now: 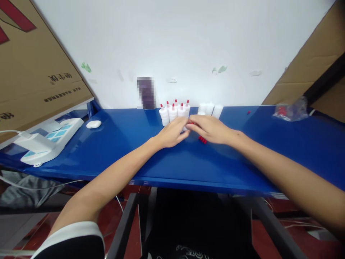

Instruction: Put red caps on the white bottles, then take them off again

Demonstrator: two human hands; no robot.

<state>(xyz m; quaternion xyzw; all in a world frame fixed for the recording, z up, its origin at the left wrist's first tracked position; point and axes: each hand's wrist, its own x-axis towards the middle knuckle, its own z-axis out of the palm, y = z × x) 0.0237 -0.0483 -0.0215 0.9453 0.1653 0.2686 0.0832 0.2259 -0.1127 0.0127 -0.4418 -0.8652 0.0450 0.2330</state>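
White bottle (184, 128), red cap (191, 122), close together

The left hand (173, 132) pinches the bottle, mostly hidden, nearer the back edge of the blue table (172, 162). The right hand (210, 128) pinches the cap. 6 red-tipped bottles (173, 114) stand by this edge; loose red caps (202, 139) lie toward the front edge.

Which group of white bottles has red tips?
The left group of bottles, just beyond the left hand: red tips top it. The right group, beyond the right hand, shows none.
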